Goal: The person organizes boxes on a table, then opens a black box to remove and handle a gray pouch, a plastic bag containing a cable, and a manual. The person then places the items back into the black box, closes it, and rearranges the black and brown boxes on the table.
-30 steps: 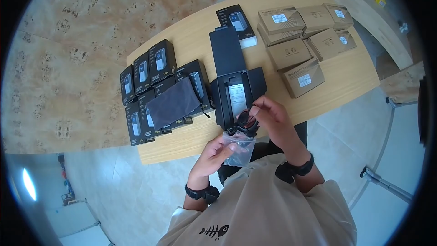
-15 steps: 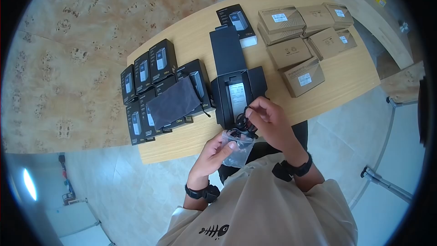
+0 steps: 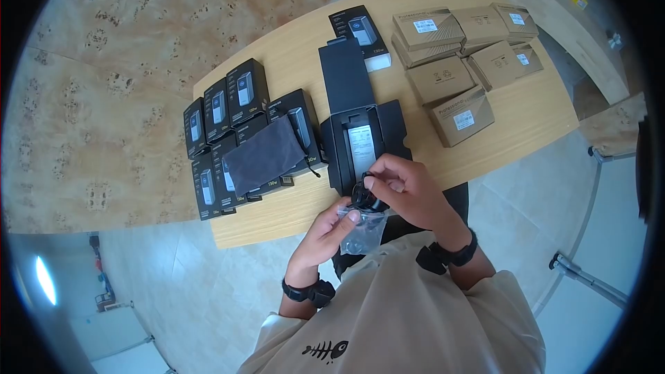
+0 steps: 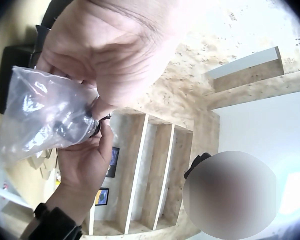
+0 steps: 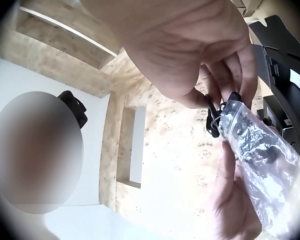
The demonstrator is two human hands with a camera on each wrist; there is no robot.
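Observation:
My left hand (image 3: 323, 234) pinches the rim of a clear zip bag (image 3: 363, 237), thumb on the near side. At the bag's mouth my right hand (image 3: 410, 190) grips a coiled black cable (image 3: 366, 198) between thumb and fingers. In the right wrist view, part of the cable (image 5: 213, 120) sticks out of the bag's top. Dark shapes show through the plastic (image 4: 72, 125) in the left wrist view. Just beyond both hands lies an open black box (image 3: 337, 140), its lid folded back, with a white-labelled item (image 3: 361, 147) in its tray.
Several black printed boxes (image 3: 246, 91) stand at the table's left, a grey drawstring pouch (image 3: 264, 156) lying over them. Another black box (image 3: 359, 31) is behind the open lid. Brown cartons (image 3: 463, 119) are grouped at the right of the wooden table (image 3: 530, 121).
My right hand has moved left and in toward the bag's mouth, bringing the cable down against it. The left hand keeps its hold on the bag almost unmoved.

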